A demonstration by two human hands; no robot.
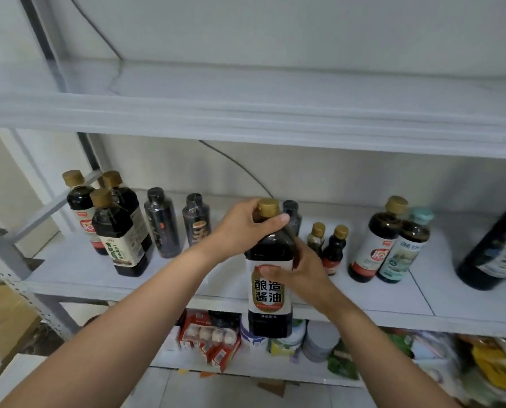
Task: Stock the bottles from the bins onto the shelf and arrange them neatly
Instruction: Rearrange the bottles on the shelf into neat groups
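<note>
A person is putting a big soy sauce bottle (270,278) onto the middle shelf (187,278). This looks like the step of setting one bottle in its place. The bottle is held up in front of the shelf's front edge, and its bottom hangs lower than the shelf board, so it is not standing there yet.

The left hand (246,223) is wrapped around the bottle's neck, just under the gold cap (268,207). The right hand (299,272) is pressed on the side of the bottle, with the thumb on the white label.

I think the next move is to lift the bottle a little, push it in over the shelf, and set it down straight in the open gap. To the left of the big bottle stand two black wrapped bottles (176,222). To its right stand two small bottles (328,247). It must go in without bumping them.

The big bottle is dark, nearly black, and upright. Its label has large brown letters. It looks full and heavy, so two hands make sense.
</note>
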